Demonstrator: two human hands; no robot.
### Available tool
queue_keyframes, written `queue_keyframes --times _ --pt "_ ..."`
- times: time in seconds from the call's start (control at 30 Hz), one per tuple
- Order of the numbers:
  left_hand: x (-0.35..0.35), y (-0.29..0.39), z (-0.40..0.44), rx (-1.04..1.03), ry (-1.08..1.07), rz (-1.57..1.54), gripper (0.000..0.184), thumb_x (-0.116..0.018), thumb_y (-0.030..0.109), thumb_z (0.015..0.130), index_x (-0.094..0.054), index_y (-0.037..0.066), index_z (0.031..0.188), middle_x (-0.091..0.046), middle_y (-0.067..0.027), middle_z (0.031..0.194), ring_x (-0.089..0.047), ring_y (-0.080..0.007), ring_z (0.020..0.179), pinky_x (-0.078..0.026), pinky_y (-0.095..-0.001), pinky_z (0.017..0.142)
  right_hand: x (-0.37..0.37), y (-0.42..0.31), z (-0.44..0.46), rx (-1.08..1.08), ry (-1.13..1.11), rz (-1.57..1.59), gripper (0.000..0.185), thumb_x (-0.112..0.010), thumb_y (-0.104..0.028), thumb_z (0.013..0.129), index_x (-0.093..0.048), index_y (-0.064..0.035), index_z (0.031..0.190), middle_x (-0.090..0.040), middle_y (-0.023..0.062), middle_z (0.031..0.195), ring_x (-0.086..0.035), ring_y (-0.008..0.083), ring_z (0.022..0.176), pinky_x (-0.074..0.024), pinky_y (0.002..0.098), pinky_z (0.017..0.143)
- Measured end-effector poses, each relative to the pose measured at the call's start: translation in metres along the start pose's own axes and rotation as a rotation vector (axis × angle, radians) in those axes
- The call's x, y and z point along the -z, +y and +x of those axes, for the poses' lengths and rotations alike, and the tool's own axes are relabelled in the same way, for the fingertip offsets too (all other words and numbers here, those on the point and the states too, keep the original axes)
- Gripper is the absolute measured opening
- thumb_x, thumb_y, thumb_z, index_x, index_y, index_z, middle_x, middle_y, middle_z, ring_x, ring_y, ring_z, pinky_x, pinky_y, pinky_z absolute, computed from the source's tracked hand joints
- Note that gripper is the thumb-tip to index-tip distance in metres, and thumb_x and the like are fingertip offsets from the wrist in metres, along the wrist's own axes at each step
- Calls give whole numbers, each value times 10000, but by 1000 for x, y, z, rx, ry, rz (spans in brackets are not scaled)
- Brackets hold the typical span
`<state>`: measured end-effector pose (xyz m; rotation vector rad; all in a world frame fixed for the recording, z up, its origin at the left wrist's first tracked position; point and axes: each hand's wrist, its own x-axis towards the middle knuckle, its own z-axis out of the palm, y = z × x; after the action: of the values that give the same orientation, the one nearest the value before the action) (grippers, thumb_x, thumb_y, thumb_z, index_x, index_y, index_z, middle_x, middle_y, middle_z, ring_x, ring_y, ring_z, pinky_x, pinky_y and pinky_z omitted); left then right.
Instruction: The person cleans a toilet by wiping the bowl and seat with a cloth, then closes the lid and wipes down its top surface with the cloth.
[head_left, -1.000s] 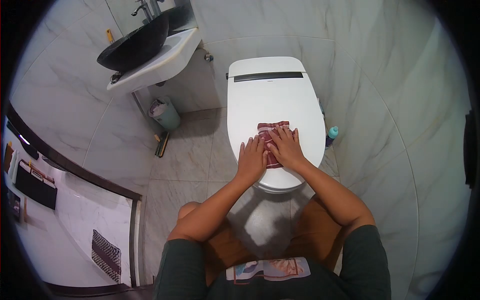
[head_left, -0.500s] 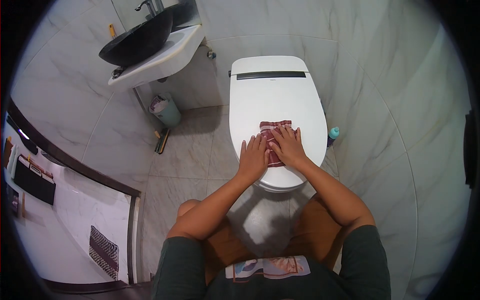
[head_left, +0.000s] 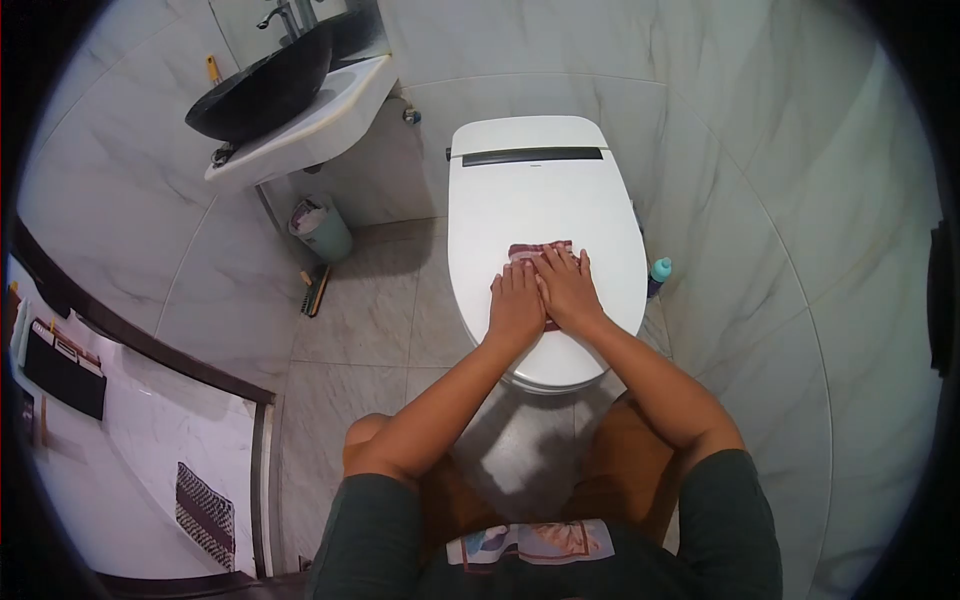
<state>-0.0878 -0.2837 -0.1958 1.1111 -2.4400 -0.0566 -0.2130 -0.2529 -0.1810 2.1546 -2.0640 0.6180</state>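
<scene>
A folded red and white cloth (head_left: 541,248) lies on the closed white lid of the toilet (head_left: 540,195), near the lid's front part. My left hand (head_left: 517,303) rests flat over the cloth's left side, fingers stretched out and pointing away from me. Beside it, my right hand (head_left: 568,287) presses flat on the cloth's right side with its fingers extended. The two hands touch or nearly touch at the thumbs and cover most of the cloth; only its far edge and a small bit near the wrists show.
A black basin (head_left: 262,90) stands on a white counter (head_left: 310,135) at the upper left. Below are a bin (head_left: 323,232) and a brush (head_left: 316,291). A bottle with a turquoise cap (head_left: 659,276) stands right of the toilet. A patterned mat (head_left: 206,515) lies beyond the doorway.
My left hand has moved right onto the cloth, closer to my right hand, and now covers more of it. The view has shifted slightly.
</scene>
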Motion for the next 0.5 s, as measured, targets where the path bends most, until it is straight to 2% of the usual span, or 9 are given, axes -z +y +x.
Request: queue_keyframes --times 0.13,0.2,0.4,0.5 --pt "-9 -11 26 15 7 0 516 -389 224 888 -380 -72 1310 -396 -243 1352 -365 -369 1266 -255 -488 1049 -9 16 26 12 0 15 404 -378 -254 932 -435 -81 1293 -379 165 1386 -309 344 1307 -181 540 1070" --pt "-9 -19 39 -3 14 3 532 -379 243 889 -362 -55 1329 -372 -238 1373 -353 -362 1279 -261 -486 1055 -16 20 40 -11 100 14 391 -403 -263 917 -489 -94 1260 -433 137 1353 -341 302 1294 -221 515 1068" --pt "-24 -48 87 11 -39 21 529 -361 268 909 -332 8 1369 -340 -199 1410 -321 -350 1305 -246 -486 1063 -36 36 89 -58 168 26 381 -414 -274 904 -520 -106 1230 -463 112 1326 -363 283 1275 -234 511 1064" --pt "-29 -57 114 119 -69 33 506 -328 296 934 -352 41 1370 -327 -185 1425 -274 -341 1335 -191 -484 1083 -45 44 116 -88 193 23 381 -406 -272 905 -520 -117 1235 -470 97 1318 -371 267 1270 -239 518 1061"
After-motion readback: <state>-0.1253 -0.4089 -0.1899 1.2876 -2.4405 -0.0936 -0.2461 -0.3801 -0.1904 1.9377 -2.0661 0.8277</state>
